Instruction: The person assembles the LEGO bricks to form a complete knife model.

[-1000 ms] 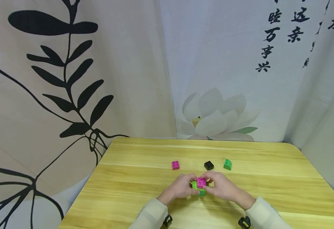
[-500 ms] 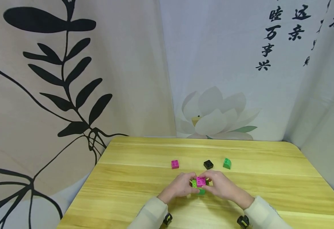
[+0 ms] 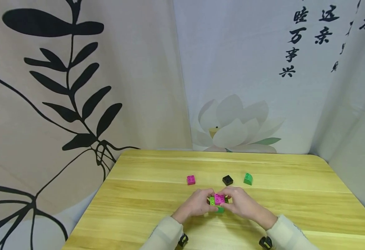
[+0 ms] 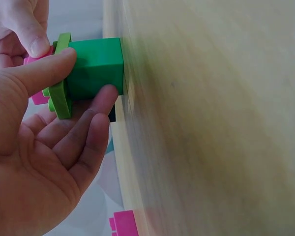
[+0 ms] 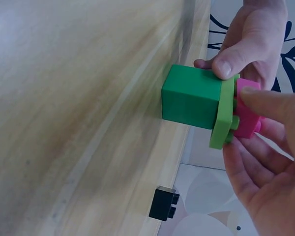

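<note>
Both hands meet at a small stack of toy bricks on the table. At its base is a dark green block (image 5: 191, 97), topped by a flat light green plate (image 5: 222, 115) with studs. A pink brick (image 5: 248, 109) sits over the plate's studs. My left hand (image 3: 200, 202) grips the stack, its thumb at the plate's edge and fingers around the green block. My right hand (image 3: 239, 203) pinches the pink brick between thumb and fingers. The stack's far side is mostly hidden by the fingers in the head view.
Beyond the hands on the wooden table (image 3: 151, 198) lie a loose pink brick (image 3: 191, 180), a black brick (image 3: 227, 180) and a green brick with a curved side (image 3: 248, 178). A printed curtain (image 3: 151, 86) hangs behind the table's far edge.
</note>
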Demonstrator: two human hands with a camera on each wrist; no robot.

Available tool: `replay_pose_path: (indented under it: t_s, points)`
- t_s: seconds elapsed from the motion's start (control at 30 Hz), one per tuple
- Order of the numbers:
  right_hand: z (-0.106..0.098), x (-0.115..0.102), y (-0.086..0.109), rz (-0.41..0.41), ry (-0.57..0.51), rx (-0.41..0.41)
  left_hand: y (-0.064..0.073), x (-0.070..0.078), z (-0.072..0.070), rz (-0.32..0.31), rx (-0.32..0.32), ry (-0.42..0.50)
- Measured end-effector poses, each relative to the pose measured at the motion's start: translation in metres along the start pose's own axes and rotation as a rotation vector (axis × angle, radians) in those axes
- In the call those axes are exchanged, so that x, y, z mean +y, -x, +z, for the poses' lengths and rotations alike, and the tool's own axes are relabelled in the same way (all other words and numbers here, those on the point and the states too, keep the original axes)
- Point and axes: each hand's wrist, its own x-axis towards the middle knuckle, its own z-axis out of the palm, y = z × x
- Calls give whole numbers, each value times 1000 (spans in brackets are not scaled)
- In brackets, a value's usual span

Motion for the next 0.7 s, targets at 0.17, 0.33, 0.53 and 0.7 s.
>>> replay_pose_path:
  t_s: [0.17,0.33,0.53,0.7]
  points:
    - [0,1,0,-1,-8,1,-1,-1,2,1,5,9]
    - [-2,0,-1,9,-9,-13,-1,-2,2,7,7,-5]
    - [-2,-2,-1,34,-15,-20,-1,-1,2,5,7,-15]
    - [-1,-4,0,25,-7,-8,0,0,1,-2,5,-4]
